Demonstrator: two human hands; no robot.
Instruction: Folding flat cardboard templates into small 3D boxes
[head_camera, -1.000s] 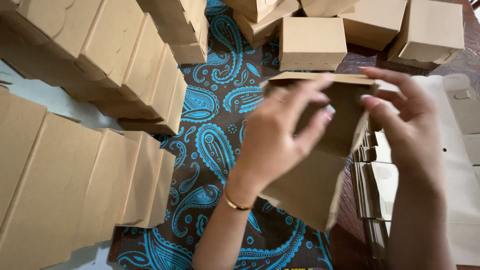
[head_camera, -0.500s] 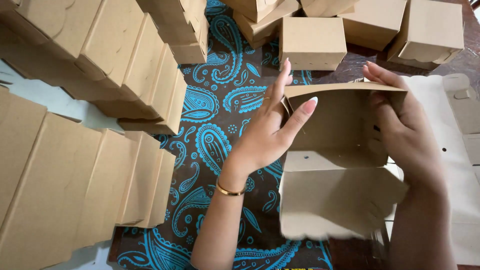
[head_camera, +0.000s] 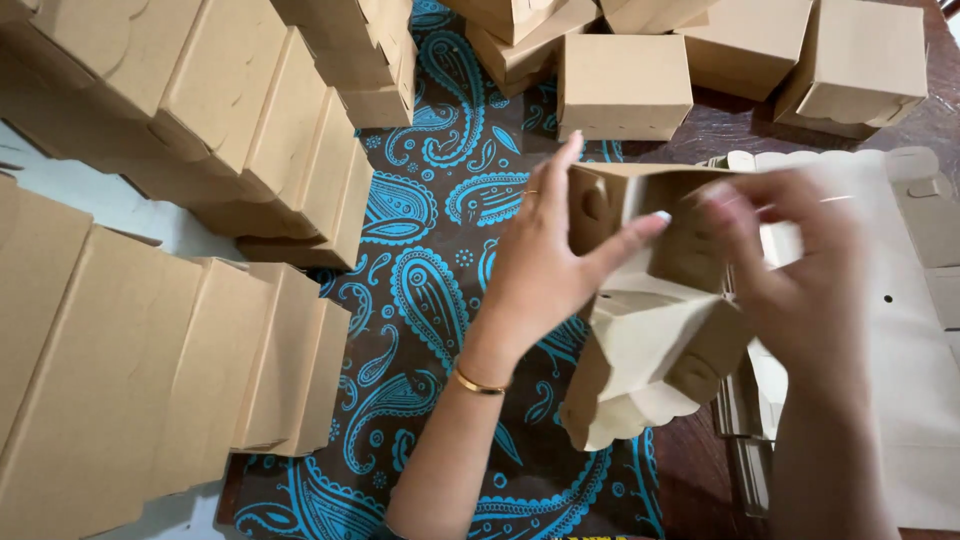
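Since half a second ago both hands have pressed into the box | left hand grip clamped on half-folded kraft box, mid-air over paisley cloth | right hand blurred, grip on its right wall | bottom flaps unfolded | finished boxes far left.

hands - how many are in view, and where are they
2. The left hand presses the left side of the half-folded box at centre. The right hand, blurred, holds its right side. No other person's hands show.
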